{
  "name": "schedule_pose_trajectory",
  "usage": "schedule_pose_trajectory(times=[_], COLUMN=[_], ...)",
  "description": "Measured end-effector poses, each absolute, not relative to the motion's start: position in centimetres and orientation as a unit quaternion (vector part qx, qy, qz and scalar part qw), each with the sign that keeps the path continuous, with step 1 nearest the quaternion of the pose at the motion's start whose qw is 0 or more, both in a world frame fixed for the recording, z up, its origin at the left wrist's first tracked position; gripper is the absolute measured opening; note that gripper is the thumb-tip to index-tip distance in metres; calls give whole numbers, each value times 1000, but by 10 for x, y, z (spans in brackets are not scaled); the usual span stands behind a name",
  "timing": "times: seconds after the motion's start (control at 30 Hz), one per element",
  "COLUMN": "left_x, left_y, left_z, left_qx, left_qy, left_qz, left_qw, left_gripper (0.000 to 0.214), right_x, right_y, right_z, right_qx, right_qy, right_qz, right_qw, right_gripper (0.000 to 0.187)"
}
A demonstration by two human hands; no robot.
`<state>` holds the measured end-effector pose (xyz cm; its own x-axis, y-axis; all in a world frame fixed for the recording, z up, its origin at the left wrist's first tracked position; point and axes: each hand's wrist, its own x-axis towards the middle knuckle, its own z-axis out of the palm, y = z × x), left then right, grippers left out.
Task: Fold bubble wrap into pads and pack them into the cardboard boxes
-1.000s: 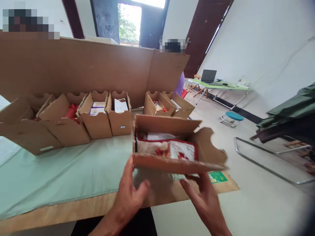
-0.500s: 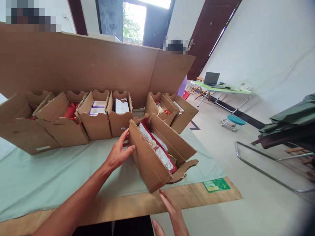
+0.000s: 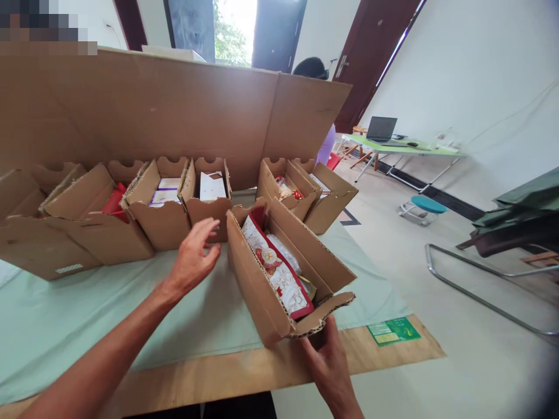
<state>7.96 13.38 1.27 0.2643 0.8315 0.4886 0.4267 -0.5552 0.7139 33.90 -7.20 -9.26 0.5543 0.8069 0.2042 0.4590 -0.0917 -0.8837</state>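
An open cardboard box [image 3: 257, 291] stands on the table's pale green cloth [image 3: 87, 326], holding a red and white patterned packet [image 3: 279, 273] and a clear bag. My right hand [image 3: 329, 364] presses flat against the box's near end flap, fingers stretched out. My left hand [image 3: 192, 259] hovers open just left of the box, fingers spread, not touching it.
A row of open cardboard boxes [image 3: 166, 203] with red and white items lines the back, before a tall cardboard sheet [image 3: 174, 110]. Two more boxes [image 3: 305, 192] stand behind the near one. A person's head shows behind the sheet. Right: floor, stool [image 3: 421, 206], folding table with laptop [image 3: 382, 129].
The box was held up in both hands, then set down on the cloth lengthwise. My left hand has come off its side; my right hand has moved up to its near end.
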Motion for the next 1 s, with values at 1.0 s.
schedule_pose_trajectory(times=[1.0], left_x=[73], left_y=[66], left_z=[14], left_qx=[740], left_qy=[471], left_qz=[409], left_qw=[253], left_gripper=[60], right_x=[344], right_y=[-72], right_z=[-77], right_qx=[-700], right_qy=[-506], right_qz=[197], right_qw=[464], right_gripper=[58])
